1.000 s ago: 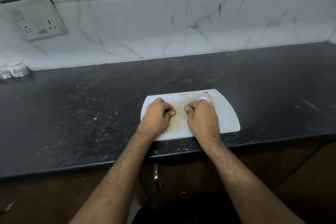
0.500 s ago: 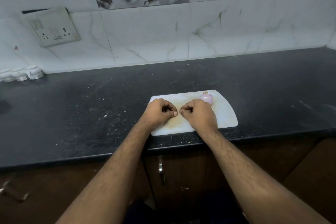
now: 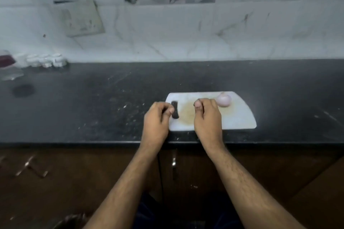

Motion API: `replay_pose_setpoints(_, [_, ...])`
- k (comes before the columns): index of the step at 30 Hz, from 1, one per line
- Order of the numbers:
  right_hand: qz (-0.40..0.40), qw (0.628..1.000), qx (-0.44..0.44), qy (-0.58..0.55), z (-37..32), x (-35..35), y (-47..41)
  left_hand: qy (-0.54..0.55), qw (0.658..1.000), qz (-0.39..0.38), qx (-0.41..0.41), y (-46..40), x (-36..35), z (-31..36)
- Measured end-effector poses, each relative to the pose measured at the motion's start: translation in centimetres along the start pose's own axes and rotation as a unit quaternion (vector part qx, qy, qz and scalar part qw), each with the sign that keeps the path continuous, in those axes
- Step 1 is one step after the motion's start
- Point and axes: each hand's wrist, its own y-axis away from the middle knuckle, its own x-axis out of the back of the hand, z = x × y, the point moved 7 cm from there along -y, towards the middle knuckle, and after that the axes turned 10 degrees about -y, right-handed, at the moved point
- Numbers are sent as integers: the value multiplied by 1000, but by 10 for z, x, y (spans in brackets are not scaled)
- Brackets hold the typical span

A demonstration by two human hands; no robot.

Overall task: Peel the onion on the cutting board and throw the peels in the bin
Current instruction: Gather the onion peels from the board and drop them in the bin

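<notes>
A: What colour is the cutting board (image 3: 240,117)?
B: White, with a yellow-brown stain in the middle. Its handle hole looks black.
A: And the onion (image 3: 223,99)?
B: Pale pink.
A: The counter (image 3: 93,102)?
B: Black with tiny white specks.
A: The wall (image 3: 186,33)?
B: White tiles with thin grey lines like marble. The cupboard (image 3: 270,169) below is dark brown

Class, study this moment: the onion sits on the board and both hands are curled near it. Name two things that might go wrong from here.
1. The onion is round and lies loose near the far edge of the cutting board; a nudge from the right hand might roll it onto the counter.
2. The board lies close to the counter's front edge, so small peels may drop to the floor.
</notes>
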Motion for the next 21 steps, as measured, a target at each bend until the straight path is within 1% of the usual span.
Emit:
replay_pose_setpoints(1, [-4,1000,8,-26,-12,-8,12,20,999,36,12,12,17,-5])
replay_pose_setpoints(3, [-38,996,22,-72,-36,-36,41,55,994,83,48,42,49,-22])
replay_pose_setpoints(5, [-96,989,21,-114,-58,-71,71,79,983,134,97,75,81,-44])
replay_pose_setpoints(7, [-161,975,-10,-154,-70,-107,98,120,960,199,157,105,110,-72])
replay_pose_setpoints(10, [-268,934,-101,-212,-81,-167,143,180,897,309,260,153,151,-126])
replay_pose_setpoints(13, [-356,868,-225,-262,-85,-220,194,186,828,398,348,199,189,-176])
replay_pose_setpoints(15, [-398,831,-289,-261,-87,-251,223,198,781,441,394,226,207,-202])
replay_pose_setpoints(17, [-432,804,-317,-256,-90,-281,247,208,743,470,428,247,219,-225])
replay_pose_setpoints(19, [-468,787,-319,-244,-94,-310,268,216,714,487,454,263,225,-244])
replay_pose_setpoints(21, [-491,775,-319,-237,-97,-331,284,217,694,488,482,275,227,-257])
